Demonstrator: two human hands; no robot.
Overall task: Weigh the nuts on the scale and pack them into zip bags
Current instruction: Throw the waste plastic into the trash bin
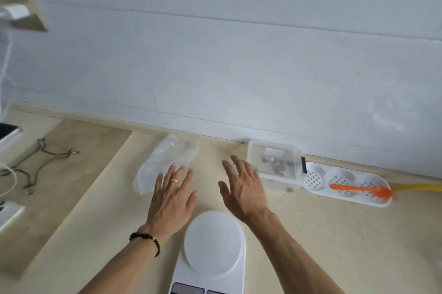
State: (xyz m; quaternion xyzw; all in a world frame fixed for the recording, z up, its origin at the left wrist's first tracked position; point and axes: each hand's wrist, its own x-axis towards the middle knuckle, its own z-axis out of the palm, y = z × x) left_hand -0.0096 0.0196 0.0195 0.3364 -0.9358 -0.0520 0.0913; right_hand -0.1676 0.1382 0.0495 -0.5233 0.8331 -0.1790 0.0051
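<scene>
A white kitchen scale (212,246) with a bare round platform sits at the near edge of the beige counter. A pile of clear zip bags (165,162) lies at the back left. A clear plastic box (275,162) with a few brown nuts (278,167) stands at the back right by the wall. My left hand (171,195), with a ring and a bead bracelet, hovers open, its fingertips at the near end of the bags. My right hand (241,186) is open with spread fingers just left of the box. Neither hand holds anything.
A white perforated tray (344,181) with an orange spoon (361,190) lies right of the box, with a yellow handle (418,187) beyond it. A metal chain (35,167) and white objects lie on the far left. A pale wall backs the counter.
</scene>
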